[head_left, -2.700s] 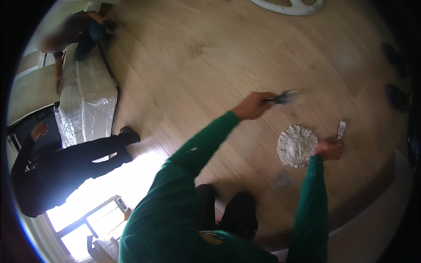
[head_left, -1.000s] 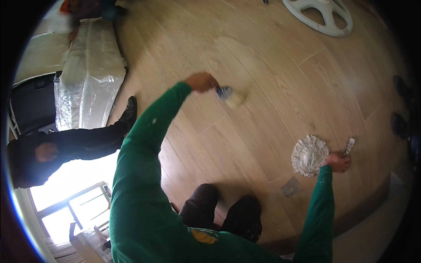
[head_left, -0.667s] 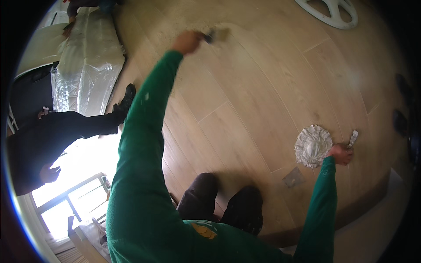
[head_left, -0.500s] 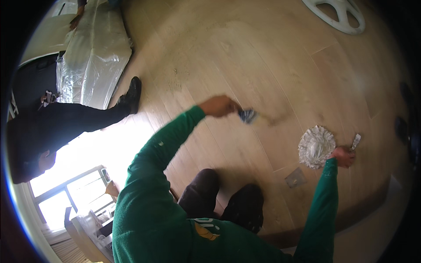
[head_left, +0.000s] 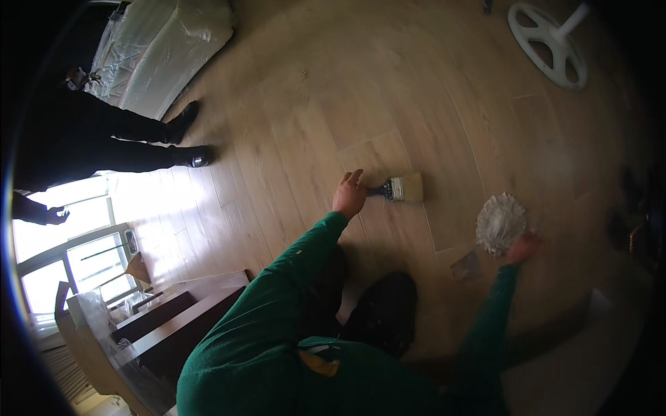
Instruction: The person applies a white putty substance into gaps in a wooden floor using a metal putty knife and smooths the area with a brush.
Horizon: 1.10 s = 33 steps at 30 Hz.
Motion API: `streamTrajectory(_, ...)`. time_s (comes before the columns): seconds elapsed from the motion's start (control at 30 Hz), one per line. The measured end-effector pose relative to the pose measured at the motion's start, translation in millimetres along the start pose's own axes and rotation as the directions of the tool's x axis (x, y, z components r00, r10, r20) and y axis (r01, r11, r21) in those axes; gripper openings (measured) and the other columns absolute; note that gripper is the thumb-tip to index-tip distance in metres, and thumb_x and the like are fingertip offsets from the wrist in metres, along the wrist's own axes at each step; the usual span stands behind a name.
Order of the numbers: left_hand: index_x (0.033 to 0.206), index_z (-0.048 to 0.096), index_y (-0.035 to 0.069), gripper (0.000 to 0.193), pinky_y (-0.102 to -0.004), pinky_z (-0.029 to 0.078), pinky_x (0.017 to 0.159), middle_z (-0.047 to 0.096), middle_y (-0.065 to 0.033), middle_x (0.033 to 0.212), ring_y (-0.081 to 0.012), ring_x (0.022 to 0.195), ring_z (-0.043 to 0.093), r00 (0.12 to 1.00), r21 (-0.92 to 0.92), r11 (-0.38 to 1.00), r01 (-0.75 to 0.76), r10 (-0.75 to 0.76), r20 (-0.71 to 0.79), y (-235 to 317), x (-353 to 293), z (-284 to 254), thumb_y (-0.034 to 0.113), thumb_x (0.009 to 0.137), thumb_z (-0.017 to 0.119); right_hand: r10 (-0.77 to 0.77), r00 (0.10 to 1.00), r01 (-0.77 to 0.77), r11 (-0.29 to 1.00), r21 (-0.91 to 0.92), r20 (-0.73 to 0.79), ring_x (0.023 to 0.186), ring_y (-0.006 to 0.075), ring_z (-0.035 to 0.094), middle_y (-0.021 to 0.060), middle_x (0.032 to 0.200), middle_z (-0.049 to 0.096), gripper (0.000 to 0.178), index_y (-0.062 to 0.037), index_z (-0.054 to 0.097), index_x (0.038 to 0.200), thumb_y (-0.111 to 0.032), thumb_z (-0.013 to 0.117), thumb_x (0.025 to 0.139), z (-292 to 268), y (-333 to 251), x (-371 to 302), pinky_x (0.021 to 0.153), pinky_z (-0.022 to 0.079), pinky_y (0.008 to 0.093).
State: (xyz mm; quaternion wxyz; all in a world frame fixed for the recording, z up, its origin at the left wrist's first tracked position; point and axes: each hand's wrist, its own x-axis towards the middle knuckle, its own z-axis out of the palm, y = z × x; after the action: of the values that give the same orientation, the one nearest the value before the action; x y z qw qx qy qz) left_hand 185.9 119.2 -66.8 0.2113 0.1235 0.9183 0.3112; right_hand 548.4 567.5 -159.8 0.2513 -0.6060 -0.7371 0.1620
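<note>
My left hand (head_left: 349,197) is closed around the dark handle of a wide paintbrush (head_left: 408,188), whose pale bristles point right over the wood floor. One fingertip sticks up off the handle. At the right, my right hand (head_left: 524,247) touches or overlaps the lower edge of a round, ruffled whitish bundle (head_left: 501,222) lying on the floor. That hand is smeared and dim, so its fingers and anything in them cannot be made out. A small flat greyish square piece (head_left: 465,267) lies just left of it.
A person in dark trousers (head_left: 132,154) stands at the left, with a plastic-wrapped piece (head_left: 166,55) behind. Dark brown furniture panels (head_left: 187,319) are at the lower left near a bright window (head_left: 97,263). A white round spoked base (head_left: 548,48) stands at the far right.
The brush has swung level, its bristles now showing clearly. My right hand has drawn left toward the bundle; the small pale tool seen in it earlier no longer shows. The other person's second leg appears.
</note>
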Motion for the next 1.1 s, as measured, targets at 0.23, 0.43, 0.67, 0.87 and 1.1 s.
streamTrajectory(0.23,0.132,0.063,0.009,0.046,-0.0506,0.045,0.105,0.057,-0.0179,0.136,-0.0392,0.129,0.052,0.969,0.327,0.918,0.223,-0.245,0.029,-103,-114,-76,0.035,0.094,0.066,0.058,0.969,0.012,0.96,-0.281,0.241,0.117,0.0405,0.061,0.0207,0.123,0.061,0.054,-0.0047,0.059,0.135,-0.036,0.068,0.091,8,-121,-78,0.096,0.052,0.051)
streamTrajectory(0.43,0.139,0.054,0.011,0.056,-0.0585,0.036,0.11,0.052,-0.0193,0.141,-0.0385,0.135,0.047,0.966,0.455,0.888,0.067,-0.173,0.194,-52,-196,-131,0.041,0.093,0.064,-0.346,0.844,0.407,0.911,-0.069,0.41,0.11,0.0375,0.064,0.0157,0.119,0.061,0.05,-0.0121,0.062,0.132,-0.017,0.071,0.084,14,-244,-105,0.088,0.055,0.0481)
streamTrajectory(0.67,0.143,0.05,0.008,0.062,-0.0577,0.034,0.109,0.048,-0.021,0.146,-0.0377,0.137,0.045,0.932,0.596,0.803,0.019,-0.23,0.281,-83,-144,-113,0.044,0.093,0.062,-0.669,0.475,0.717,0.671,0.189,0.572,0.093,0.0355,0.068,0.0151,0.115,0.058,0.048,-0.01,0.062,0.132,-0.014,0.065,0.085,121,-460,-229,0.079,0.059,0.048)
streamTrajectory(0.87,0.138,0.055,0.008,0.057,-0.0565,0.034,0.11,0.047,-0.0202,0.149,-0.0364,0.139,0.045,0.894,0.513,0.859,0.001,-0.231,0.385,-93,-128,-129,0.044,0.094,0.059,-0.559,0.53,0.662,0.742,0.101,0.638,0.095,0.0363,0.069,0.017,0.117,0.059,0.052,-0.0014,0.054,0.138,-0.01,0.06,0.087,189,-515,-265,0.077,0.059,0.0479)
streamTrajectory(1.1,0.138,0.056,0.008,0.057,-0.0571,0.033,0.11,0.048,-0.018,0.148,-0.0352,0.137,0.046,0.858,0.495,0.869,0.018,-0.268,0.438,-107,-124,-140,0.044,0.094,0.059,-0.369,0.514,0.627,0.778,-0.045,0.774,0.103,0.0404,0.068,0.0229,0.129,0.06,0.059,0.0019,0.044,0.145,-0.012,0.058,0.089,175,-500,-298,0.084,0.057,0.0507)
